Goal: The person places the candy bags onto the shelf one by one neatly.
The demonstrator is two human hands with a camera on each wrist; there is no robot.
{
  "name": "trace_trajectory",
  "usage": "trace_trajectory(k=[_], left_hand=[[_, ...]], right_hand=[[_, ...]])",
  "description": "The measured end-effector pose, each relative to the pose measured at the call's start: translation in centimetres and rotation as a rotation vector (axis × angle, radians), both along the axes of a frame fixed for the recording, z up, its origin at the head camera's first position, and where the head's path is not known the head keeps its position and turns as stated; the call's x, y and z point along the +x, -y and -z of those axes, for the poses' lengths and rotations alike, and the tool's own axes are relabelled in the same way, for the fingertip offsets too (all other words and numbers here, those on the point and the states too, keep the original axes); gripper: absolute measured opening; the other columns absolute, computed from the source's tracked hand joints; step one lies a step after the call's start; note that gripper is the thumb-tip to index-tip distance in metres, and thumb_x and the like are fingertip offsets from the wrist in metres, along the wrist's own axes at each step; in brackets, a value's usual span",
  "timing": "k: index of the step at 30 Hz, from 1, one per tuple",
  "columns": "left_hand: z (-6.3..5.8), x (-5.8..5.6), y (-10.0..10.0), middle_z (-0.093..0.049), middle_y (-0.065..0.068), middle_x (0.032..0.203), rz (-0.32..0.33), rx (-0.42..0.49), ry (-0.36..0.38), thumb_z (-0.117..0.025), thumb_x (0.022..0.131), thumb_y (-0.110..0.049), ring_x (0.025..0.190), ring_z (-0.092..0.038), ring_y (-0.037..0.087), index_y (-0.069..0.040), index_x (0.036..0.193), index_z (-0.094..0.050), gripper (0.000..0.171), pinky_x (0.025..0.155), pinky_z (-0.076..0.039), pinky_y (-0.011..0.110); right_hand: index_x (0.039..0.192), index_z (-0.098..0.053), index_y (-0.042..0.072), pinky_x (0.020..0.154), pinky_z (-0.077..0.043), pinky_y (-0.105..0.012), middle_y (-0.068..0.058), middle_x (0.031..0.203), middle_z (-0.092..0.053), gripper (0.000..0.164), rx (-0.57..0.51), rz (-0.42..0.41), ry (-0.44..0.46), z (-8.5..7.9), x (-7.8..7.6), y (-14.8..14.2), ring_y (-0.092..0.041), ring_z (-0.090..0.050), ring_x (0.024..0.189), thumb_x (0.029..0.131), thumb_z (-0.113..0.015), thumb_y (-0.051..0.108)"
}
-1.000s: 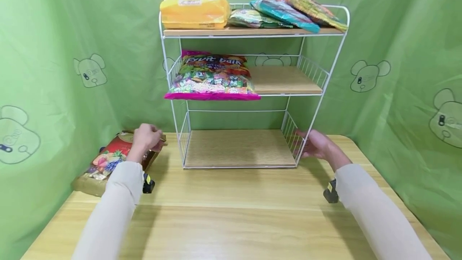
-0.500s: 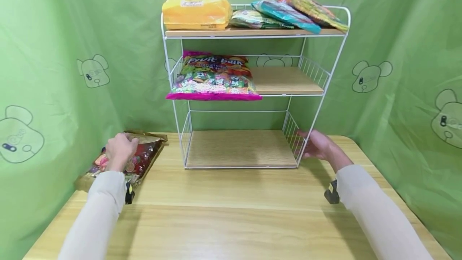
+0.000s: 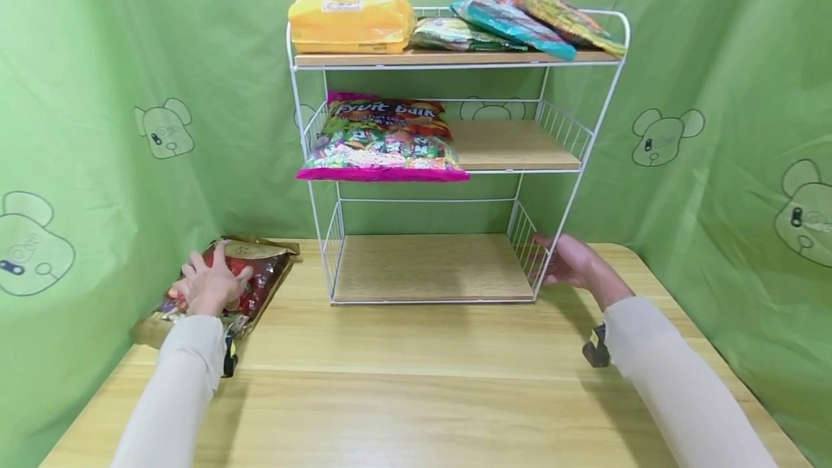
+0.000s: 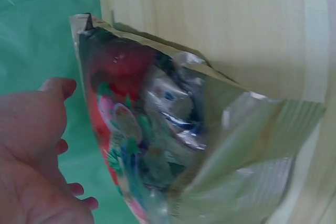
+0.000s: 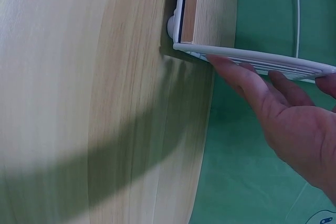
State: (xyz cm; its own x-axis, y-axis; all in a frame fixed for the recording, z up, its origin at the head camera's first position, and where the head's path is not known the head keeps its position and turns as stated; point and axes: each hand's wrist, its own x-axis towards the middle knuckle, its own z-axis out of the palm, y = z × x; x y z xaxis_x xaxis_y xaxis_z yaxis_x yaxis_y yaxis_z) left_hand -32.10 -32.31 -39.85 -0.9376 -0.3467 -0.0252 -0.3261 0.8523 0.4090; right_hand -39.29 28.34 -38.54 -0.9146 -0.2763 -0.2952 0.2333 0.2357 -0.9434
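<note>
Over a gold and dark red candy bag (image 3: 266, 266) at the table's left, my left hand (image 3: 211, 284) is spread with its fingers apart. The left wrist view has the bag (image 4: 152, 114) lying beside that hand (image 4: 31, 156), its clear gold end showing wrapped sweets; a gap shows between them there. At the right side of a white wire rack (image 3: 578, 186), my right hand (image 3: 572, 262) touches the lower side rail. Seen from the right wrist, this hand (image 5: 299, 124) holds nearly straight fingers against the rail (image 5: 252, 56).
A pink-edged fruit chew bag (image 3: 383, 139) lies on the middle shelf's left. Along the top shelf (image 3: 435, 58) sit a yellow package (image 3: 351, 20), a green bag (image 3: 455, 33), a teal bag (image 3: 513, 24) and a patterned bag (image 3: 565, 16). Green curtain (image 3: 97, 165) surrounds the wooden table (image 3: 416, 396).
My left hand has moved left and a little toward me across the candy bag, and its fingers have spread from a bunched pose. The right hand stays at the rack.
</note>
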Motion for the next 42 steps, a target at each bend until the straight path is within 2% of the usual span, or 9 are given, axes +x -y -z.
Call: trace_trajectory(k=[7, 15, 19, 24, 28, 31, 34, 38, 42], left_hand=[[0.8, 0.4, 0.8, 0.014, 0.045, 0.154, -0.021, 0.059, 0.150, -0.047, 0.102, -0.052, 0.144, 0.008, 0.065, -0.006, 0.160, 0.002, 0.089, 0.112, 0.006, 0.081], [1.1, 0.2, 0.5, 0.021, 0.044, 0.154, -0.015, 0.102, 0.216, -0.038, 0.104, -0.055, 0.144, 0.014, 0.064, -0.009, 0.160, 0.008, 0.086, 0.113, 0.007, 0.080], [0.9, 0.2, 0.1, 0.023, 0.044, 0.153, -0.020, 0.123, 0.250, -0.036, 0.104, -0.055, 0.144, 0.017, 0.063, -0.009, 0.160, 0.011, 0.086, 0.113, 0.009, 0.080], [0.1, 0.0, -0.7, 0.025, 0.044, 0.153, -0.039, 0.146, 0.355, -0.035, 0.104, -0.055, 0.145, 0.019, 0.061, -0.007, 0.159, 0.012, 0.087, 0.115, 0.008, 0.077], [-0.8, -0.4, -2.1, 0.017, 0.051, 0.150, -0.027, 0.120, 0.425, -0.037, 0.105, -0.052, 0.145, 0.013, 0.064, 0.004, 0.156, 0.012, 0.090, 0.118, -0.003, 0.076], [-1.3, -0.5, -3.2, 0.002, 0.058, 0.146, 0.048, 0.029, 0.466, -0.036, 0.106, -0.049, 0.142, 0.002, 0.070, 0.017, 0.150, 0.009, 0.091, 0.118, -0.012, 0.075], [-1.5, -0.5, -4.1, -0.021, 0.056, 0.143, 0.120, -0.068, 0.471, -0.038, 0.107, -0.048, 0.139, -0.016, 0.071, 0.025, 0.145, -0.010, 0.086, 0.118, -0.021, 0.072], [-1.7, -0.3, -5.1, -0.042, 0.046, 0.140, 0.181, -0.139, 0.468, -0.043, 0.105, -0.047, 0.134, -0.038, 0.063, 0.025, 0.144, -0.020, 0.085, 0.114, -0.032, 0.068], [-1.8, -0.1, -6.2, -0.043, 0.043, 0.142, 0.229, -0.204, 0.502, -0.043, 0.104, -0.049, 0.133, -0.044, 0.056, 0.024, 0.144, -0.027, 0.085, 0.114, -0.038, 0.061]], right_hand=[[0.159, -0.005, -0.003, 0.113, -0.039, -0.059, -0.042, 0.156, -0.016, 0.063, -0.026, -0.011, 0.001, 0.3, -0.2, 0.2, -0.064, -0.033, 0.137, 0.112, -0.027, 0.033], [0.160, -0.002, -0.001, 0.117, -0.031, -0.063, -0.041, 0.158, -0.011, 0.062, -0.061, -0.024, -0.004, 0.2, -0.1, 0.1, -0.065, -0.025, 0.140, 0.112, -0.024, 0.033], [0.160, -0.002, 0.000, 0.117, -0.034, -0.061, -0.041, 0.157, -0.013, 0.063, -0.051, -0.020, -0.002, 0.2, 0.0, 0.0, -0.065, -0.028, 0.139, 0.112, -0.025, 0.033], [0.160, 0.001, 0.001, 0.114, -0.040, -0.058, -0.041, 0.157, -0.013, 0.063, -0.040, -0.025, -0.001, 0.3, 0.0, -0.1, -0.064, -0.031, 0.137, 0.112, -0.025, 0.032], [0.160, 0.002, 0.002, 0.112, -0.043, -0.057, -0.042, 0.156, -0.014, 0.063, -0.036, -0.033, -0.002, 0.4, -0.1, -0.1, -0.064, -0.033, 0.136, 0.112, -0.025, 0.031], [0.160, 0.001, 0.002, 0.108, -0.048, -0.054, -0.042, 0.152, -0.021, 0.063, -0.022, -0.040, -0.011, 0.5, -0.2, -0.1, -0.064, -0.035, 0.135, 0.112, -0.025, 0.031], [0.161, 0.001, 0.002, 0.106, -0.050, -0.053, -0.040, 0.150, -0.024, 0.063, -0.013, -0.051, -0.020, 0.5, -0.3, -0.2, -0.063, -0.036, 0.134, 0.112, -0.026, 0.032], [0.161, 0.001, 0.003, 0.109, -0.046, -0.056, -0.040, 0.151, -0.022, 0.064, -0.009, -0.056, -0.023, 0.5, -0.2, -0.1, -0.062, -0.036, 0.134, 0.111, -0.026, 0.033], [0.161, 0.000, 0.002, 0.111, -0.043, -0.058, -0.041, 0.152, -0.021, 0.064, -0.009, -0.053, -0.023, 0.4, -0.2, -0.2, -0.062, -0.036, 0.135, 0.111, -0.026, 0.033]])
